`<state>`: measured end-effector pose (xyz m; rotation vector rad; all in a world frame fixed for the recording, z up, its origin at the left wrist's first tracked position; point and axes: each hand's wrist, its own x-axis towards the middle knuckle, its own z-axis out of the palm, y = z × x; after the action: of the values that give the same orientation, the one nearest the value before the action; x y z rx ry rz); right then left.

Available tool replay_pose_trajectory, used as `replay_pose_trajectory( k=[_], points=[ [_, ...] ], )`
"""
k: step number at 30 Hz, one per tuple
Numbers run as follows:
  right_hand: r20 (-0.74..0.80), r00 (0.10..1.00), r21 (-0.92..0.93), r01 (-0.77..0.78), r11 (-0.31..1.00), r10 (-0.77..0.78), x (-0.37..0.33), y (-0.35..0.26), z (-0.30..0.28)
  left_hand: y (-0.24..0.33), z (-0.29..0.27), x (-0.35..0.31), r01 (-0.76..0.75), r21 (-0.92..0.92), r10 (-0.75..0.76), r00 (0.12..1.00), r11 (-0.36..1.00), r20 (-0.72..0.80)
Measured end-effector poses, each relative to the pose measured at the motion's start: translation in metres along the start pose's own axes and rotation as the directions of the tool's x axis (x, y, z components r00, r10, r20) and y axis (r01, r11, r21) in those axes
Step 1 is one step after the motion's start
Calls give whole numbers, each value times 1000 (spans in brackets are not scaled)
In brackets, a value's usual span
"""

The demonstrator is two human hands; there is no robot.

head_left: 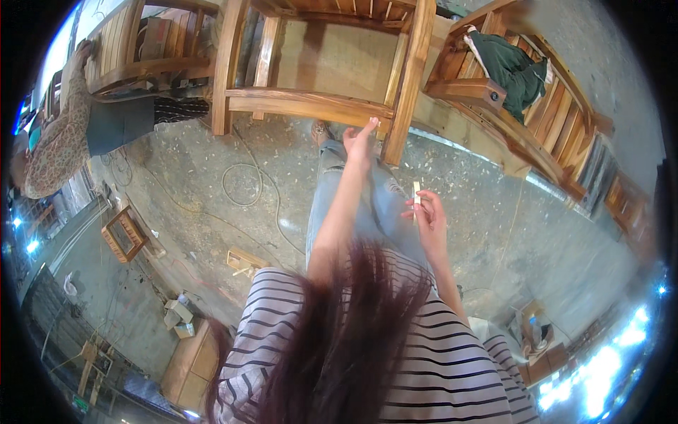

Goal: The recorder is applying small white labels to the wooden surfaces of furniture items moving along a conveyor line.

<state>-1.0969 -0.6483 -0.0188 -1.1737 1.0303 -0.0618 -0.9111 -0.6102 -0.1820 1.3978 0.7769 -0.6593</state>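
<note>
My left hand reaches forward to the front rail of a brown varnished wooden furniture frame. Its fingers are apart, one stretched up against the rail near the right leg; any small thing at the fingertip is too fine to make out. Closer to me and to the right, my right hand is closed on a small pale flat strip, held upright between thumb and fingers. The strip is apart from the frame, and its material cannot be told.
A slatted wooden bench with dark green cloth stands at right. At far left, a person in a patterned sleeve touches another slatted piece. A cable, a small wooden box and shavings lie on the concrete floor.
</note>
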Motion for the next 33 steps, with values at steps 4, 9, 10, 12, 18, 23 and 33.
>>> replay_pose_trajectory(
  k=[4,9,10,12,18,23,33],
  points=[
    [92,996,-3,3,1000,-3,10,-15,18,16,-26,-4,136,264,-206,943,955,261],
    [122,993,3,8,1000,-8,26,-11,48,57,-66,-70,-327,287,-49,579,900,814],
    [117,992,15,42,999,-43,28,-12,57,63,-76,-73,-536,286,8,479,794,878],
    [118,993,8,21,1000,-22,32,-11,76,75,-92,-77,-579,267,89,512,770,855],
    [161,987,-56,3,998,6,39,-21,141,117,-135,-67,-477,320,132,698,818,704],
    [176,984,-94,15,995,2,47,-21,193,148,-170,-52,-541,317,247,730,779,638],
    [183,982,-234,2,972,42,62,-8,273,178,-213,-18,-671,412,541,741,616,398]
  ],
)
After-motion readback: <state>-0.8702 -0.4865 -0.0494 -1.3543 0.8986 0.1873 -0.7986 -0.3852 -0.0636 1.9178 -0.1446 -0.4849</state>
